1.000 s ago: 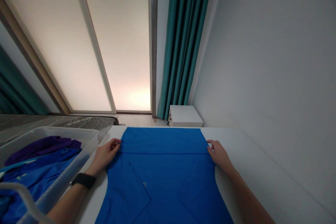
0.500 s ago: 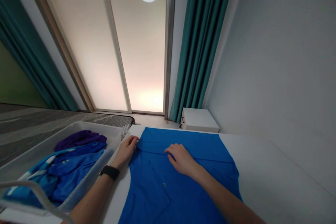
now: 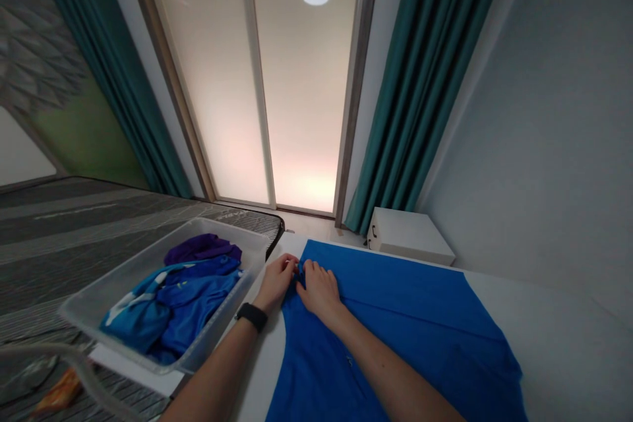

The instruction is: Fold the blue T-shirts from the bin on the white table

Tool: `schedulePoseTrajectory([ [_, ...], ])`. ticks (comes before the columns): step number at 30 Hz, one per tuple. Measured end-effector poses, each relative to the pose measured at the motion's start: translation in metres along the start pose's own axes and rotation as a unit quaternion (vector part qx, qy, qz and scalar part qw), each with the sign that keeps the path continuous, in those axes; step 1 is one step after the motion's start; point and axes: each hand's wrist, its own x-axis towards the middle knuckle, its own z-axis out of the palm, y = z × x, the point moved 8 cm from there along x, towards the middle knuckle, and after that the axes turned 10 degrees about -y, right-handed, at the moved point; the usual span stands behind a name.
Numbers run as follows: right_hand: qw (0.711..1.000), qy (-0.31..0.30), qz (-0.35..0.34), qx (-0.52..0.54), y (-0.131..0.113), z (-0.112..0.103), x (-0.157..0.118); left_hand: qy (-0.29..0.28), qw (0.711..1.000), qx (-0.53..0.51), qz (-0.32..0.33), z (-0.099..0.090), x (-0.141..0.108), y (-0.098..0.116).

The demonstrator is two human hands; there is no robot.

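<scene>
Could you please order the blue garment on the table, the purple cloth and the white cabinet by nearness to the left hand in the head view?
1. Blue garment, right at the left hand.
2. Purple cloth, leftward, inside the plastic bin.
3. White cabinet, rightward, beyond the table.

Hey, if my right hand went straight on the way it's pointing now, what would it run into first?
Most likely your left hand: its fingertips are right by those of your right hand, at the edge of the blue garment. Whether they already touch is hard to tell.
</scene>
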Motion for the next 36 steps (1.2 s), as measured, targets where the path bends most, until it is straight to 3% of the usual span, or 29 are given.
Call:
schedulePoseTrajectory([
  [5, 0.996, 0.027, -0.005, 0.084, 0.019, -0.009, 0.017, 0.005, 1.000, 0.006, 0.001, 0.001, 0.000, -0.002],
  [10, 0.968, 0.172, -0.023, 0.182, 0.059, -0.065, 0.030, 0.017, 0.998, 0.060, -0.015, -0.001, 0.000, -0.002],
  [14, 0.951, 0.205, -0.036, 0.228, 0.083, -0.094, 0.031, 0.012, 0.995, 0.097, -0.001, -0.001, -0.001, 0.002],
  [19, 0.943, 0.196, -0.043, 0.265, 0.094, -0.096, 0.026, 0.022, 0.991, 0.134, 0.001, -0.003, 0.000, 0.004],
  [23, 0.944, 0.191, -0.046, 0.266, 0.093, -0.096, 0.024, 0.032, 0.983, 0.178, -0.005, -0.002, 0.016, 0.005],
  [30, 0.951, 0.192, -0.041, 0.241, 0.094, -0.106, 0.023, -0.020, 0.966, 0.257, -0.015, 0.012, 0.073, 0.013],
  [36, 0.946, 0.197, -0.048, 0.252, 0.099, -0.109, 0.023, -0.098, 0.950, 0.295, 0.004, 0.024, 0.095, 0.021],
])
